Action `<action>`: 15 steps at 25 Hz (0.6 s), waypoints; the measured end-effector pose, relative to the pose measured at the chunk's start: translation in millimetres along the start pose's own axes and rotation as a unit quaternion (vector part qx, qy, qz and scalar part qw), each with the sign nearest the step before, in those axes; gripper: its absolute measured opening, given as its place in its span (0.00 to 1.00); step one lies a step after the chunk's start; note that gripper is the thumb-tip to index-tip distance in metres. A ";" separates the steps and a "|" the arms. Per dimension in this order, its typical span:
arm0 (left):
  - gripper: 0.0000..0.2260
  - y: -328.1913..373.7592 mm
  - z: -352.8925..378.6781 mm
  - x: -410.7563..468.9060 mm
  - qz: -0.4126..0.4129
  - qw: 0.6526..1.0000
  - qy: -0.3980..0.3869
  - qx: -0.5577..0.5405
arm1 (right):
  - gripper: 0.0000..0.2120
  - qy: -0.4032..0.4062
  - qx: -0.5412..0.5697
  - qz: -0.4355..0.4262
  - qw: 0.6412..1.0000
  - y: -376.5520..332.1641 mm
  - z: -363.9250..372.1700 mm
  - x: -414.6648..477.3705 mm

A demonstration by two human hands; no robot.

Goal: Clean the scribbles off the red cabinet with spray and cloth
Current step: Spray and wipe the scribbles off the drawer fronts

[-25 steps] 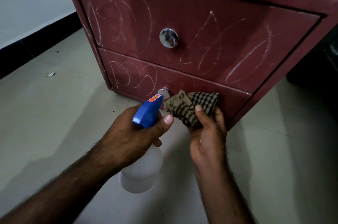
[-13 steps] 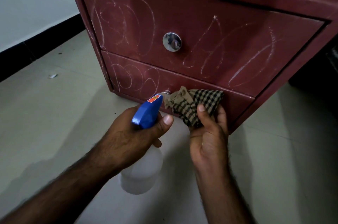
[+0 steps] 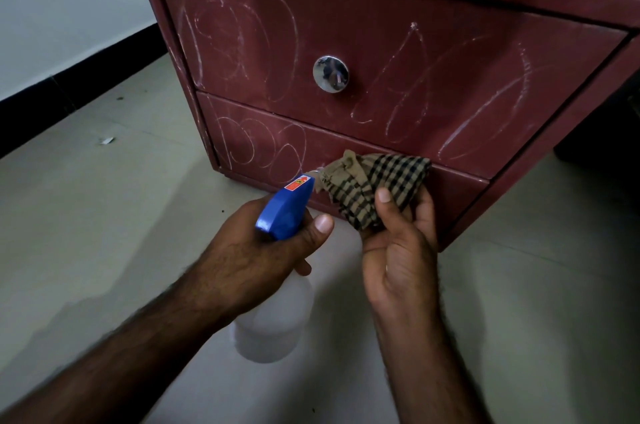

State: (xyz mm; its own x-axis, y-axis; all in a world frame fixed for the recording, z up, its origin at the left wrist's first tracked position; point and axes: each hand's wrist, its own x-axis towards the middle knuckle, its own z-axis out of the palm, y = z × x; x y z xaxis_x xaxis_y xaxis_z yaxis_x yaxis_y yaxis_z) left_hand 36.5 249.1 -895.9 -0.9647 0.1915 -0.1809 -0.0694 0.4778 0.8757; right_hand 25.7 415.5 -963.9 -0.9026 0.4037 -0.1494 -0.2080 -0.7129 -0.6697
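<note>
A red cabinet (image 3: 398, 28) with two drawers fills the upper part of the view. White chalk scribbles (image 3: 239, 42) loop across both drawer fronts. My left hand (image 3: 256, 257) grips a spray bottle (image 3: 284, 208) with a blue head and a translucent white body, its nozzle pointing at the cloth. My right hand (image 3: 401, 257) holds a bunched tan and black checked cloth (image 3: 374, 184) in front of the lower drawer. The cloth hides most of the lower drawer's knob.
A round chrome knob (image 3: 330, 73) sits at the middle of the upper drawer. The pale tiled floor (image 3: 104, 215) spreads left and right of the cabinet, with a small scrap (image 3: 106, 140) on it. A white wall with black skirting (image 3: 69, 91) runs along the left.
The view has drifted slightly, so the cabinet sits a little lower and further right in the frame. Both hands keep their grips; the lower knob is now almost hidden by the cloth.
</note>
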 end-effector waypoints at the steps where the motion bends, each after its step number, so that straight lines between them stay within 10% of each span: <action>1: 0.23 -0.5 0.4 0.1 -0.002 1.000 0.000 -0.002 | 0.30 -0.013 -0.001 -0.003 1.000 0.5 0.6 -0.1; 15: 0.22 1.8 2.6 -0.3 -0.005 1.000 -0.006 0.003 | 0.31 0.009 -0.030 0.021 0.999 12.9 -10.8 3.8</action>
State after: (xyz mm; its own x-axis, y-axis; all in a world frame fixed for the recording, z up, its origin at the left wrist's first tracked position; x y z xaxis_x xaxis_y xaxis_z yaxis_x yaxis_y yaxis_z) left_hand 37.3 252.1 -895.5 -0.9611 0.1968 -0.1939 -0.0768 0.4839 0.8717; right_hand 23.7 414.0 -981.0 -0.9032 0.3840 -0.1916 -0.1459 -0.6947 -0.7043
